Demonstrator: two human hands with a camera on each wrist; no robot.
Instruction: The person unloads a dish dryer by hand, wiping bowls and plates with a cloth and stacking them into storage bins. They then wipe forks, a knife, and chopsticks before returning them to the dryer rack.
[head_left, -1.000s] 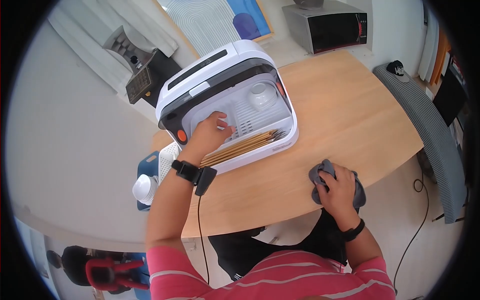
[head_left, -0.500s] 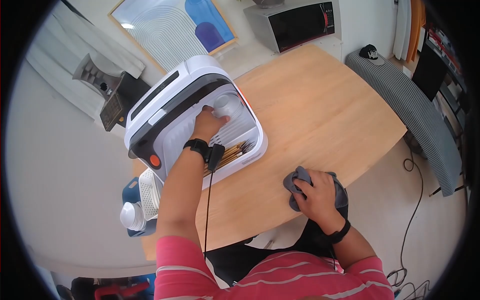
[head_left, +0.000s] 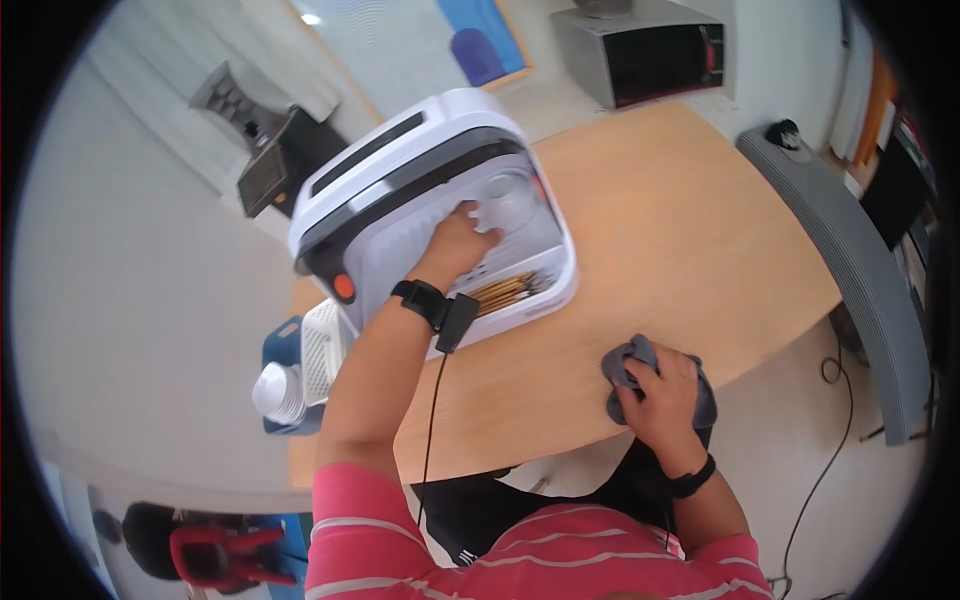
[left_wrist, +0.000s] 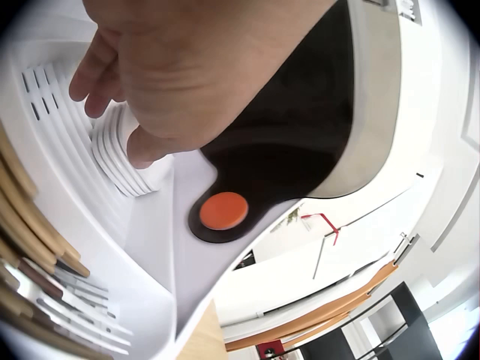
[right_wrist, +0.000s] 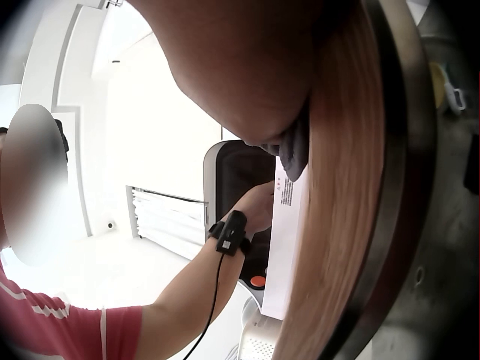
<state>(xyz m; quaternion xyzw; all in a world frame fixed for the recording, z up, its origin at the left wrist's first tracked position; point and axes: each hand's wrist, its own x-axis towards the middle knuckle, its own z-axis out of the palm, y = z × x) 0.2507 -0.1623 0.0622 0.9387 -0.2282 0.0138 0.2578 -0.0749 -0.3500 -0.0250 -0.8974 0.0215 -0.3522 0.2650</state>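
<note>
Inside the white dish box (head_left: 555,290), below its raised dark lid (head_left: 410,185), my left hand (head_left: 455,248) reaches toward a stack of white bowls (head_left: 512,205). In the left wrist view its fingers are spread, and the thumb overlaps the rims of the stacked bowls (left_wrist: 124,161). Wooden chopsticks (head_left: 500,293) lie in the front compartment, with forks (left_wrist: 82,315) beside them. At the table's front edge my right hand (head_left: 662,400) grips a bunched grey cloth (head_left: 625,365), which hides part of the fingers.
Left of the box, a blue basket (head_left: 283,347) and a white perforated basket (head_left: 325,350) stand near more stacked white bowls (head_left: 275,392). A microwave (head_left: 650,60) sits beyond the wooden table (head_left: 700,230). A cable (head_left: 433,420) hangs from the left wrist camera.
My left hand has moved from the left part of the box rightward to the bowls. The right hand keeps its hold on the cloth. The head view has shifted.
</note>
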